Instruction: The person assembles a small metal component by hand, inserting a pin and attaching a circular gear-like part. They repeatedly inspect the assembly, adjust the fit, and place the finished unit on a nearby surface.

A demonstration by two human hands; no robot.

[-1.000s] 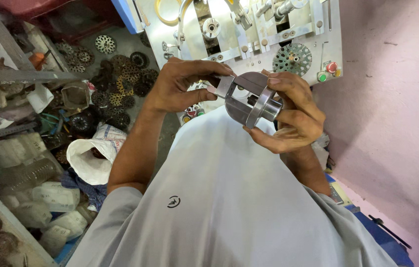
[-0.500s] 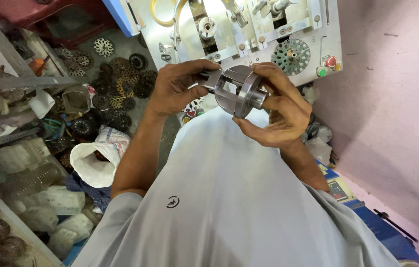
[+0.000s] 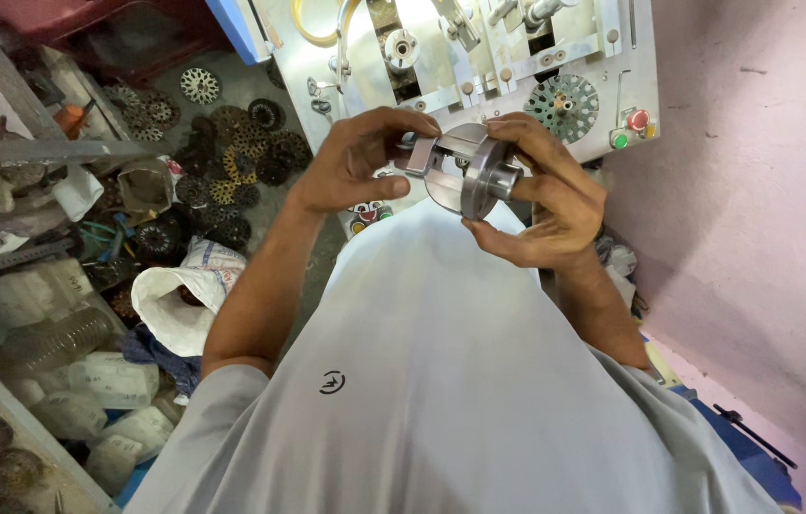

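Both my hands hold a round grey metal fixture [image 3: 465, 171] with a short hub and flat jaw-like bars, raised above my grey shirt. My left hand [image 3: 355, 162] pinches one of the bars on its left side with thumb and fingers. My right hand [image 3: 546, 200] cups the disc from the right, with the thumb on the hub and the fingers curled over its rim. Behind the fixture stands a white metal machine panel [image 3: 517, 67] with a slotted round stator disc [image 3: 563, 105] mounted on it.
Red and green buttons [image 3: 633, 128] sit at the panel's right edge. Several dark slotted discs [image 3: 231, 181] lie on the floor to the left, beside a white sack [image 3: 174, 300] and metal shelving [image 3: 12, 152]. A pink wall [image 3: 755, 219] stands close on the right.
The fixture has been turned in my hands so its disc now shows more edge-on, and the hands have lifted it slightly toward the machine panel. My left fingers shifted onto a bar.
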